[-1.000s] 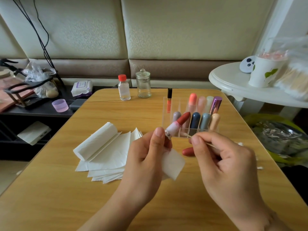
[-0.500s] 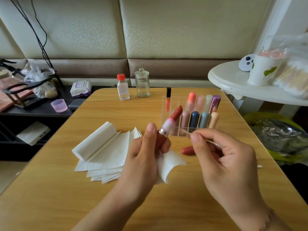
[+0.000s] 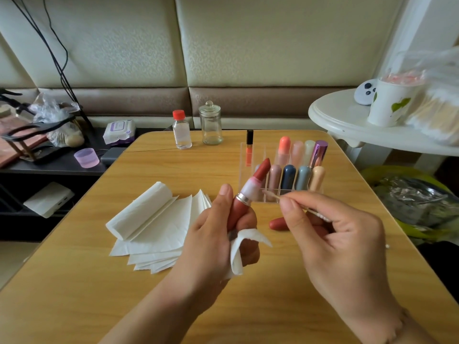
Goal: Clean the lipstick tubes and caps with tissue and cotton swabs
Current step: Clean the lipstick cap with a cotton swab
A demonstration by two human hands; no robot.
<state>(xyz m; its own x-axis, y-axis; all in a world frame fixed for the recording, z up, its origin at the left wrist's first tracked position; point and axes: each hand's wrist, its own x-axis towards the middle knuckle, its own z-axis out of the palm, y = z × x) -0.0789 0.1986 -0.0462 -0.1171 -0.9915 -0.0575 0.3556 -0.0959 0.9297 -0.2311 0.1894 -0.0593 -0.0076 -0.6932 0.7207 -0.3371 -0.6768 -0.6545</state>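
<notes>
Lipstick tube, uncapped, is held above the wooden table near its middle, gripped in the left hand with thumb and curled fingers wrapped round the brown-red base. Its long axis tilts up and away to the right, so the silver collar, the frosted inner sleeve and the exposed bullet point toward the clear organiser. A folded piece of tissue is pinched under the same hand's lower fingers, below the base.

The right hand pinches a cotton swab between thumb and fingers. The swab's free tip points left and lies just beside the frosted sleeve, on its right side; whether it touches cannot be determined. The right hand is therefore the nearer working hand, and the sleeve lies directly left of the swab tip, roughly crosswise to the swab's shaft.

Judged step: swabbing residue from the sleeve and collar. The swab should travel around the sleeve while the left hand rotates the tube; contact with the bullet would smear it.

The matching cap lies on the table behind the right hand. A stack of tissues lies to the left.
</notes>
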